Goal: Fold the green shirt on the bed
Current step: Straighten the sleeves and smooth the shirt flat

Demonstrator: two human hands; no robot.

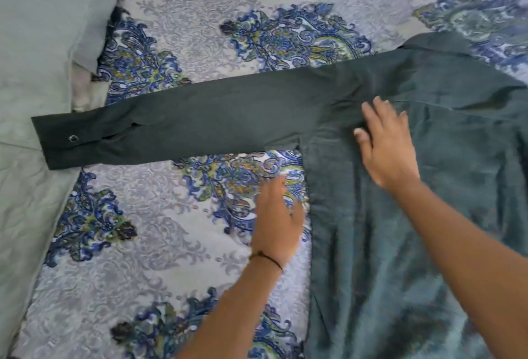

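**Desk:** Where do you see the shirt?

**Me:** The green shirt lies spread on the bed, its body taking up the right side of my view and running off the bottom edge. The collar is at the top right. One sleeve stretches flat and straight out to the left across the patterned bedspread. Its cuff lies on the pale grey-green bedding at the left edge, and I can see a round snap on it.

**Desk:** And the hands?

**Me:** The right hand rests palm down on the shirt, right where the sleeve joins the body. Its fingers are straight and a little spread, pointing up and left, so the grip is open and pinches nothing. The left hand is over the bedspread just beside the shirt's side edge, below the sleeve. It is blurred in my feed. Its fingers look straight and together, so that grip is open too and holds no cloth. I cannot tell whether its fingertips touch the shirt's edge.

**Desk:** Anything else in view?

**Me:** A thin dark thread band sits on the left wrist. A grey-green pillow fills the top left corner, well apart from the shirt's body. The shirt's fabric below the right forearm shows long creases.
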